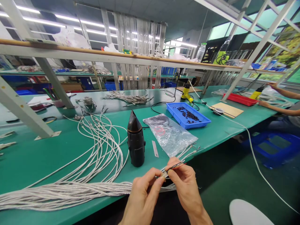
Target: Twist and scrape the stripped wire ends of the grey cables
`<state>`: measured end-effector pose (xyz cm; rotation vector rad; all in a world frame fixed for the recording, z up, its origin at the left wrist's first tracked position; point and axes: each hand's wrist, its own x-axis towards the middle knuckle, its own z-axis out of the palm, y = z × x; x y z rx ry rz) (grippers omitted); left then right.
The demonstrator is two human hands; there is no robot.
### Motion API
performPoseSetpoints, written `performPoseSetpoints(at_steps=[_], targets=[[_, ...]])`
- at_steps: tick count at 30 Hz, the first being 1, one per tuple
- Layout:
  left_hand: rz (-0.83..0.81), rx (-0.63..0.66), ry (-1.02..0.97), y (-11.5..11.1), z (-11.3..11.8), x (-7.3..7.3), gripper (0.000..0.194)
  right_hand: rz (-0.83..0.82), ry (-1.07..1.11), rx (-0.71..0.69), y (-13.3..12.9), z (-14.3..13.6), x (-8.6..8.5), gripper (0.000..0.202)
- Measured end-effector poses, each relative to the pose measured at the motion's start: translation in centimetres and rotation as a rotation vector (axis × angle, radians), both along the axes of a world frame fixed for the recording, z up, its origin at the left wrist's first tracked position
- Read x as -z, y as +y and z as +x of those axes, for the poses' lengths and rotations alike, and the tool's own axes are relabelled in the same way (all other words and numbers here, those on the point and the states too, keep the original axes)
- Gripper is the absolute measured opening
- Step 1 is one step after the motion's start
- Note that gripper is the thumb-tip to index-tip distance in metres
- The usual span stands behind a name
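My left hand (146, 192) and my right hand (184, 184) meet at the front edge of the green table (112, 117). Between them is the stripped end of a cable (164, 172), with thin dark and red wires running out to the right. My left thumb and forefinger pinch its light-coloured part. The fingers of my right hand are closed on the thin wires. Just under and left of my hands lies a thick bundle of grey-white cables (70, 195). Beyond my left hand a black cylinder with a pointed top (136, 140) stands upright.
Past my hands are a clear plastic bag (170, 132), a small metal strip (155, 148) and a blue tray (198, 124) of small black pieces. A yellow heat gun (186, 93) stands behind. At the right, another person's hands (264, 103) are near a red tray (240, 100).
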<state>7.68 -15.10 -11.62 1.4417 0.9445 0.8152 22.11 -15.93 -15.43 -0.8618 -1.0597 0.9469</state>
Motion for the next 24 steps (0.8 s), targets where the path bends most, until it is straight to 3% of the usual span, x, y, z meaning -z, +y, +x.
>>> performPoseSetpoints(at_steps=[4, 8, 10, 12, 15, 17, 20, 24], targets=[[-0.245, 0.136, -0.208, 0.3, 0.1, 0.4, 0.038, 0.02, -0.03, -0.063, 0.1, 0.1, -0.2, 0.009], [-0.632, 0.356, -0.492, 1.0, 0.0, 1.1, 0.033, 0.023, -0.034, -0.128, 0.5, 0.1, -0.3, 0.018], [-0.747, 0.426, -0.543, 1.1, -0.1, 1.2, 0.033, 0.013, -0.026, -0.145, 0.6, 0.0, -0.2, 0.023], [-0.658, 0.353, -0.492, 1.0, -0.1, 1.2, 0.035, -0.001, -0.026, -0.123, 0.7, -0.2, -0.1, 0.022], [-0.304, 0.067, -0.305, 0.5, 0.0, 0.8, 0.037, -0.037, -0.039, -0.043, 0.5, -0.5, 0.0, 0.016], [-0.132, -0.044, -0.206, 0.3, 0.1, 0.5, 0.034, -0.065, -0.042, 0.005, 0.3, -0.7, 0.1, 0.013], [-0.027, -0.062, -0.115, 0.2, 0.1, 0.1, 0.033, -0.07, -0.014, 0.052, 0.1, -0.7, 0.2, 0.007], [-0.017, -0.007, -0.005, 0.3, 0.0, 0.3, 0.04, -0.049, -0.002, 0.064, 0.1, -0.4, 0.2, 0.004]])
